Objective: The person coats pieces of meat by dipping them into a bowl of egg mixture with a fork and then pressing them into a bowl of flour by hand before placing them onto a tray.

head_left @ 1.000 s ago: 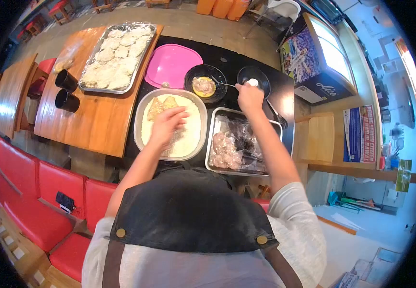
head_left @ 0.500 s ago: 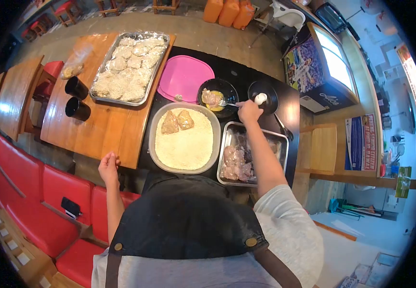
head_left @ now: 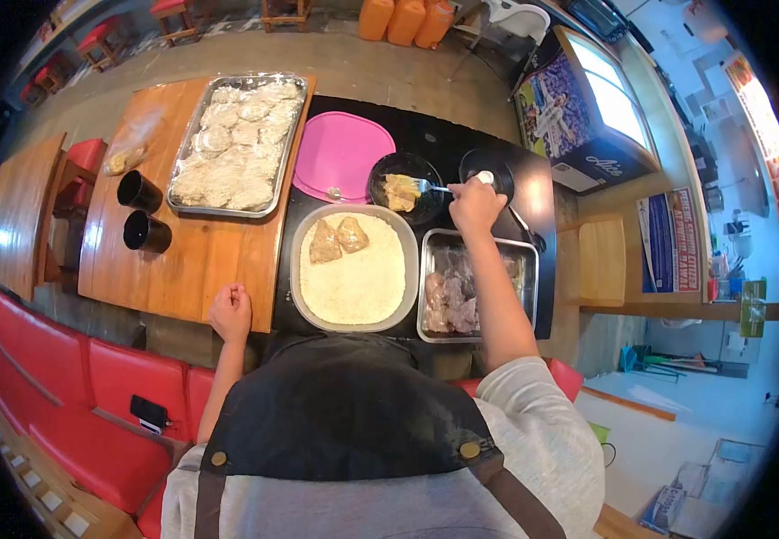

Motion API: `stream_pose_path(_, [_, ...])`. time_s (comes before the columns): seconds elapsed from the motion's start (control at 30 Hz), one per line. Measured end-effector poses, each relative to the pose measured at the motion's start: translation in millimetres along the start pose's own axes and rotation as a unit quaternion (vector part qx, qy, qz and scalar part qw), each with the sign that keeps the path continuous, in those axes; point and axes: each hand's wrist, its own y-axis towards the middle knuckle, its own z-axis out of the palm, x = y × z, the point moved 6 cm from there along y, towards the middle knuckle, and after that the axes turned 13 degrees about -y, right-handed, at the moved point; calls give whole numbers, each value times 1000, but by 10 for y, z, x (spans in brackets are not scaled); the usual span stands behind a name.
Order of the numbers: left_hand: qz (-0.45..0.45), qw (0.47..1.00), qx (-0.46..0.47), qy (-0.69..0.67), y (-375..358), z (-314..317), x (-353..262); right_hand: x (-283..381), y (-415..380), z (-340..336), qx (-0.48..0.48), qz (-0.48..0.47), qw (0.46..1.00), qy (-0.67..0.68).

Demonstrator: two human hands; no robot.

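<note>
My right hand (head_left: 476, 208) is closed on the handle of a fork (head_left: 434, 188), whose tines touch an egg-coated meat piece (head_left: 401, 192) in a black bowl (head_left: 431, 212). My left hand (head_left: 230, 311) is closed by the wooden table's near edge; what it holds, if anything, is hidden. Two coated pieces (head_left: 337, 238) lie on pale crumbs (head_left: 353, 286) in a rounded tub (head_left: 296, 280). Raw meat (head_left: 450, 304) sits in a metal tray (head_left: 533, 296) under my right forearm. A white object (head_left: 485, 178) shows in a second black bowl (head_left: 502, 187).
A plastic-wrapped tray of crumbed pieces (head_left: 238, 148) stands on the wooden table (head_left: 201, 283), near two black cups (head_left: 142, 211) and a plastic bag (head_left: 127, 159). A pink lid (head_left: 340, 153) lies behind the tub. Red seats (head_left: 138, 377) run along the left.
The meat piece in the bowl has been shifted or turned by the fork and now looks more yellow. My left hand's fingers are curled in more. The whole view has shifted slightly.
</note>
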Motion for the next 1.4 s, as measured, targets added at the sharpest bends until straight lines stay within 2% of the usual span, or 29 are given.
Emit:
stream_pose_path(0.07, [-4,998,-14,62,-8,20,0,31,-12,-45,-22,-7,999,-21])
stream_pose_path(0.17, [16,997,-26,77,-24,25,-88,48,-6,69,-9,3,999,-50])
stream_pose_path(0.23, [9,996,-21,89,-32,32,-86,201,-57,233,5,-63,997,-50])
stream_pose_path(0.37, [-15,996,-7,92,-31,43,-41,137,26,347,81,-6,993,-85])
stream_pose_path(0.4, [-16,996,-7,92,-51,52,-27,133,42,290,40,-11,996,-78])
stream_pose_path(0.5, [2,997,-27,72,-26,29,-35,152,88,257,76,-26,993,-84])
stream_pose_path(0.57, [7,997,-19,74,-34,43,-14,41,153,71,5,5,996,-84])
stream_pose_path(0.63, [11,996,-20,86,-43,41,-7,44,173,164,0,10,997,-78])
stream_pose_path(0.7, [22,995,-17,96,-27,39,-32,155,139,387,43,-31,986,-158])
stream_pose_path(0.73, [17,995,-16,101,-26,33,-57,168,98,406,33,-36,992,-115])
stream_pose_path(0.83, [3,995,-17,96,-43,55,-12,191,104,207,-17,-47,991,-123])
stream_pose_path(1.0, [6,996,-15,84,-45,45,-37,255,33,166,13,-41,994,-100])
stream_pose_path(1.07, [7,996,-26,80,-46,38,-70,277,0,261,57,-41,995,-71])
stream_pose_path(1.2, [12,995,-25,91,-45,50,-30,251,34,141,62,-40,991,-115])
stream_pose_path(1.3, [12,996,-25,84,-40,42,-54,162,13,77,80,-4,990,-113])
stream_pose_path(1.4, [12,996,-23,89,-40,45,-53,92,-106,212,235,-10,971,-40])
